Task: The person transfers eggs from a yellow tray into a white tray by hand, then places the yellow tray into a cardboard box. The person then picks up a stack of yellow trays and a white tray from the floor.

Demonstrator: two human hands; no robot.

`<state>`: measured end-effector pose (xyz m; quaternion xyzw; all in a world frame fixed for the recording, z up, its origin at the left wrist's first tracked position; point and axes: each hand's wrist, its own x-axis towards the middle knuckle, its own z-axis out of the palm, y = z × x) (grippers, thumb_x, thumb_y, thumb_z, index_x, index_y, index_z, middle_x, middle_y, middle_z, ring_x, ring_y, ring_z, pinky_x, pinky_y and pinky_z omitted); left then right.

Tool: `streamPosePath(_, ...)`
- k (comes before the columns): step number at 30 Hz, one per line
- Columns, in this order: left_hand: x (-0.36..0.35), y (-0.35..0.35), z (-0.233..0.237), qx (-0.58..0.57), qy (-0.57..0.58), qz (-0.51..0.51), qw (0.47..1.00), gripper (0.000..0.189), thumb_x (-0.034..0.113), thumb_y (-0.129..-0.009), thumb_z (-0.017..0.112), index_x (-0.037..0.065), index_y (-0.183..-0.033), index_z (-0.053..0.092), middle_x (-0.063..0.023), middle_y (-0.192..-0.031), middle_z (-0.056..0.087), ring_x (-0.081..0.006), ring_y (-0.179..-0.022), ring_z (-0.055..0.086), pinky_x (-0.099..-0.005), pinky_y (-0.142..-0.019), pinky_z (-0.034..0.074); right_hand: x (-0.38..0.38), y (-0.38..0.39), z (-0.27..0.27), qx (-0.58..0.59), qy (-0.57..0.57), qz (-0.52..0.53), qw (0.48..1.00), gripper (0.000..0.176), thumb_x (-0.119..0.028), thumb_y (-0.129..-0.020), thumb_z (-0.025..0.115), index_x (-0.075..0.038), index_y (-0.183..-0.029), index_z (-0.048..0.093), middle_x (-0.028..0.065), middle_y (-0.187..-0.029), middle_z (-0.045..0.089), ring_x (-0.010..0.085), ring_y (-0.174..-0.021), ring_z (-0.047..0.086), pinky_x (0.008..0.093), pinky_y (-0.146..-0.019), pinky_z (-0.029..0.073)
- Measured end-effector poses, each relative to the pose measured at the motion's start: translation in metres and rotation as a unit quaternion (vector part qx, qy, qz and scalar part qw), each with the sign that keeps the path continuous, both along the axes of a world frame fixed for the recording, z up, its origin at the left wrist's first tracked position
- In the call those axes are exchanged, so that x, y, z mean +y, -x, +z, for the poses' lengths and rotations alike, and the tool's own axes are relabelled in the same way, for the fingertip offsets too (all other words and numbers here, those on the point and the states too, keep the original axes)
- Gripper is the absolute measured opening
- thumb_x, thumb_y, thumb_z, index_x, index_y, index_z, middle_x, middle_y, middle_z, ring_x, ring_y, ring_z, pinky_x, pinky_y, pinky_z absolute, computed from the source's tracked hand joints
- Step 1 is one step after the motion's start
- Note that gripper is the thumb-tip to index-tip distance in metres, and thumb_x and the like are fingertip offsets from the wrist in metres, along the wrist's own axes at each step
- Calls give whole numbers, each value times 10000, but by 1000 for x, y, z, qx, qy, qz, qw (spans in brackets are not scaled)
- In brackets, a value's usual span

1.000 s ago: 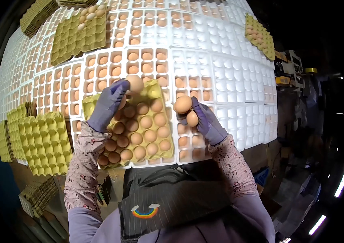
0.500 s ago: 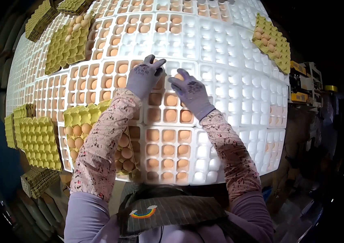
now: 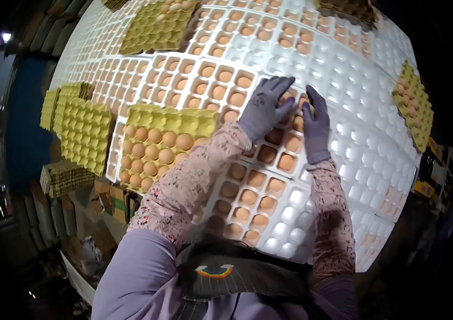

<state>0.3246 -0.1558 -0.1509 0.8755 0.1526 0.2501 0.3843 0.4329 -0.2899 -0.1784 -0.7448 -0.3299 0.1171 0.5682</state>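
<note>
My left hand, in a grey-purple glove, is curved round a brown egg low over a white foam egg tray. Close beside it, my right hand has thumb and fingers about another brown egg at the same tray. Whether these eggs touch the tray's cells is hidden by the gloves. Below the hands, more eggs sit singly in square cells. A yellow pulp tray partly filled with eggs lies to the left, partly behind my left sleeve.
White foam trays with bare cells spread to the right. Filled foam trays extend to the left. Stacked yellow pulp trays stand at the left edge, another with a few eggs lies farther back, and one sits far right.
The view has turned and shifted left, so the trays appear rotated and farther right. My hands have come closer together over the same foam tray.
</note>
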Motion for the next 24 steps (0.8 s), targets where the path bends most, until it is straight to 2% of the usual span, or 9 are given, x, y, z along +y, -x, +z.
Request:
streamPosePath(6,62,209,64,92,18,134,986,389,154,-916,642,50,-1290,608,-173,-1196,625,-343,-1143,571,-398,-1009,447,20,128,73,103,91,171,976,341,-132,-923,648,-127,-1264,633,78,-1221,616,231,-1047,648,348,-905,529)
streamPosePath(8,108,276,61,101,113,214,965,383,136,-925,626,82,-1304,613,-181,-1183,639,-353,-1152,574,-391,-1014,451,46,159,62,-128,85,265,952,336,-227,-888,683,-139,-1210,650,90,-1194,627,287,-1056,636,393,-907,525)
streamPosePath(9,129,306,59,203,-18,218,954,401,146,-933,621,110,-1332,597,-161,-1271,617,-363,-1219,542,-406,-1050,430,59,176,53,-152,106,262,947,363,-301,-852,696,-138,-1173,650,97,-1165,631,319,-1108,597,435,-974,484)
streamPosePath(12,175,352,42,285,-160,86,941,417,203,-918,653,158,-1329,603,-73,-1324,611,-349,-1302,480,-436,-1106,382,79,201,29,-349,157,234,894,511,-358,-837,701,-129,-1279,582,85,-1169,625,311,-1256,498,474,-1136,333)
streamPosePath(16,201,363,22,244,-200,11,949,413,204,-904,684,181,-1312,619,-57,-1299,629,-326,-1297,497,-427,-1084,414,74,206,39,-311,236,178,904,567,-373,-812,723,-116,-1299,590,71,-1172,650,325,-1256,500,480,-1153,314)
streamPosePath(19,206,361,30,184,-80,-5,980,318,201,-921,658,130,-1231,639,-77,-1186,657,-295,-1139,572,-383,-997,451,72,208,53,-365,221,187,885,454,-312,-870,705,-94,-1261,625,73,-1133,681,274,-1170,590,429,-1076,425)
streamPosePath(20,205,361,33,179,-77,-6,981,318,201,-921,658,130,-1231,639,-77,-1186,657,-295,-1139,572,-383,-997,451,75,209,61,-62,147,113,981,407,-277,-905,682,-78,-1256,628,76,-1118,685,234,-1121,619,388,-1023,470)
streamPosePath(21,205,360,35,92,142,72,983,307,199,-929,648,123,-1226,639,-86,-1136,657,-265,-1096,581,-358,-962,462,79,209,70,246,54,25,967,361,-243,-939,659,-61,-1250,632,78,-1103,689,194,-1072,648,348,-969,516)
streamPosePath(24,214,359,30,-19,493,128,860,279,219,-949,620,101,-1202,635,-98,-1045,631,-196,-1024,582,-309,-879,477,90,208,104,173,-1,113,979,239,-212,-993,584,-1,-1094,635,52,-973,648,160,-1002,656,287,-862,549)
